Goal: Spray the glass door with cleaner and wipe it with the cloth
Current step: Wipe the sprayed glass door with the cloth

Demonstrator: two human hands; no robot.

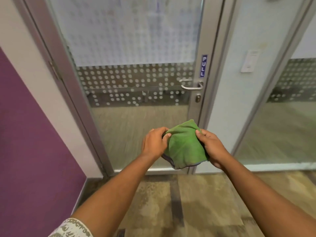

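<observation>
Our left hand and right hand both grip the green cloth; glass door at twelve o'clock.

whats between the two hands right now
The green cloth, folded. In the head view the left hand pinches its left edge and the right hand its right edge, in front of the glass door.

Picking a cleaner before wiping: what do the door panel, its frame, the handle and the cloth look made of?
Door panel: glass, clear below, with a frosted film and dot pattern above.
Frame: likely aluminium, matte grey, straight extruded edges.
Lever handle: brushed metal, probably stainless, with a soft sheen.
Cloth: green, fuzzy nap with a stitched edge, looks like microfibre, held by left hand and right hand.
</observation>
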